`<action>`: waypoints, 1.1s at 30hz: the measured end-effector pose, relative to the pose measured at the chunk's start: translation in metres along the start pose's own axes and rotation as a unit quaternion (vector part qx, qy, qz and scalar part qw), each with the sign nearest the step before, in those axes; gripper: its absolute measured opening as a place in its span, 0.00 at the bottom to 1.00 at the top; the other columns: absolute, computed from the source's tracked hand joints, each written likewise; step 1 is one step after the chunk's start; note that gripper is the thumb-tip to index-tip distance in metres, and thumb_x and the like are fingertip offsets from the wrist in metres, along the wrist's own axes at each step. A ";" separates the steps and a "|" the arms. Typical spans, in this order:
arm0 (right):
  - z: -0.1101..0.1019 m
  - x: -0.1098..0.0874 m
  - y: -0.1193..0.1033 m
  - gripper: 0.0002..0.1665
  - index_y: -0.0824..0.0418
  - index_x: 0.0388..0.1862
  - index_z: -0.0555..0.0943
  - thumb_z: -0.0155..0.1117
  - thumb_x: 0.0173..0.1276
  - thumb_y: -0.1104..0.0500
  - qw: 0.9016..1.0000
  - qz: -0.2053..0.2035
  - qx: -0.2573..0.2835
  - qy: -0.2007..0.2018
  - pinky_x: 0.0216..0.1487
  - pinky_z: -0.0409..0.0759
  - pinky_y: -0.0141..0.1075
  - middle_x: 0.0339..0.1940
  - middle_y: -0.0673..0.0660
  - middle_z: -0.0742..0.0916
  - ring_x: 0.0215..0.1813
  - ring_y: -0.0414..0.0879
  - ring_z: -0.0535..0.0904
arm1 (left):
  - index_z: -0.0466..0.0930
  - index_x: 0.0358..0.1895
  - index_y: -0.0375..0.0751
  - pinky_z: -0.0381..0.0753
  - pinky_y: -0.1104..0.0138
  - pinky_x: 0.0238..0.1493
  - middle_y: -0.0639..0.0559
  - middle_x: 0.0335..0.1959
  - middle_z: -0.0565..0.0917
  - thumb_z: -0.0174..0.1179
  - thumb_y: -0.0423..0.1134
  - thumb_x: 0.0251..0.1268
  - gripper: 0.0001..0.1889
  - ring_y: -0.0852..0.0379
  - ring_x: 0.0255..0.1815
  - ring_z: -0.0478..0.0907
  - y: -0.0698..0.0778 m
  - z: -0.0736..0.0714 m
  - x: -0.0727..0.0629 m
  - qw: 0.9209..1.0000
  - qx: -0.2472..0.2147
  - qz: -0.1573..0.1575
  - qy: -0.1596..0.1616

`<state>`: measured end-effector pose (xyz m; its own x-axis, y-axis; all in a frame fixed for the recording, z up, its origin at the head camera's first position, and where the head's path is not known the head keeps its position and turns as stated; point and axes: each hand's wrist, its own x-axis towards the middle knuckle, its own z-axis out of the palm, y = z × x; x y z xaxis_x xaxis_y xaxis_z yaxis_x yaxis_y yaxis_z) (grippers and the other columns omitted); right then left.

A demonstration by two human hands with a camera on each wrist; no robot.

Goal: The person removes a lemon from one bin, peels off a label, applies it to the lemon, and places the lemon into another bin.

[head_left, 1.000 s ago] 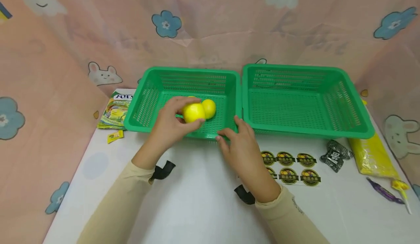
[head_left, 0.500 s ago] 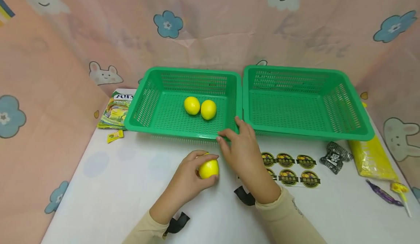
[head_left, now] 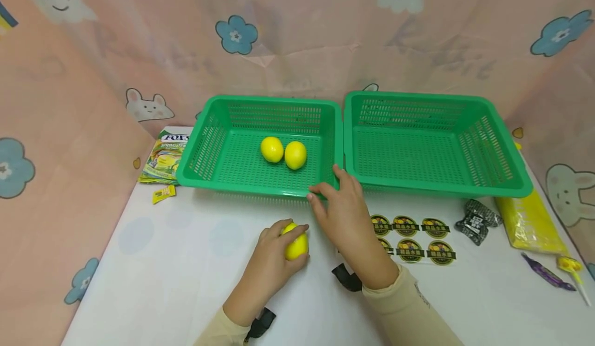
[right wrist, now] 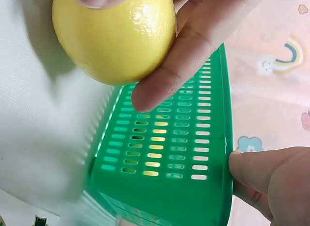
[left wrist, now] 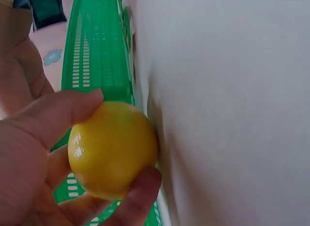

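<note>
My left hand (head_left: pixel 274 253) grips a yellow lemon (head_left: pixel 297 244) low over the white table, in front of the left green basket (head_left: pixel 241 186). The left wrist view shows the thumb and fingers curled around this lemon (left wrist: pixel 114 151), close to the cloth. Two more lemons, a left one (head_left: pixel 271 150) and a right one (head_left: pixel 295 155), lie side by side inside that basket. At its front right corner, my right hand (head_left: pixel 343 217) pinches the rim; the right wrist view has the thumb (right wrist: pixel 249 168) at the rim's edge with fingers behind it.
An identical green basket (head_left: pixel 437 187) stands directly to the right. Round stickers (head_left: pixel 409 250), a black wrapped candy (head_left: pixel 476 222), a yellow packet (head_left: pixel 532 222), a purple candy (head_left: pixel 548 272) and a lollipop (head_left: pixel 569 264) lie right. Left are green packets (head_left: pixel 162 157) and a small yellow candy (head_left: pixel 163 193).
The left hand has carried its lemon out of the left basket to the table in front, then shifted slightly nearer the body. The right hand has stayed at the rim.
</note>
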<state>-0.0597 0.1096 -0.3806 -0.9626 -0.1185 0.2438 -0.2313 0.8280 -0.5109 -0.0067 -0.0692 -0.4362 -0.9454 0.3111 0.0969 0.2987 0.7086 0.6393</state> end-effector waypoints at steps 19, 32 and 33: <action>-0.065 -0.051 0.068 0.30 0.61 0.75 0.77 0.63 0.82 0.48 0.986 0.102 0.133 -0.012 0.71 0.64 0.71 0.80 0.61 0.73 0.79 0.67 0.63 | 0.82 0.71 0.53 0.65 0.40 0.65 0.41 0.74 0.75 0.78 0.42 0.63 0.31 0.36 0.73 0.67 0.035 0.015 -0.005 0.993 0.037 0.054 0.103; -0.039 -0.098 0.077 0.32 0.60 0.74 0.76 0.66 0.79 0.45 0.980 0.152 0.095 -0.087 0.70 0.62 0.73 0.77 0.65 0.75 0.77 0.71 0.64 | 0.71 0.76 0.37 0.70 0.44 0.72 0.22 0.74 0.67 0.67 0.47 0.75 0.32 0.32 0.76 0.63 0.079 0.061 -0.004 0.994 0.070 0.046 -0.065; -0.038 -0.099 0.078 0.32 0.60 0.74 0.77 0.67 0.79 0.46 0.980 0.149 0.097 -0.087 0.70 0.62 0.73 0.77 0.66 0.75 0.77 0.71 0.65 | 0.69 0.77 0.35 0.69 0.42 0.72 0.20 0.75 0.65 0.67 0.47 0.75 0.34 0.29 0.77 0.61 0.079 0.063 -0.004 0.994 0.072 0.036 -0.074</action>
<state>0.0234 0.2062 -0.4134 -0.9972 0.0068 -0.0751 0.0569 0.7222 -0.6893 0.0286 0.0251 -0.4341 -0.8947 0.4463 0.0193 0.3908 0.7609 0.5180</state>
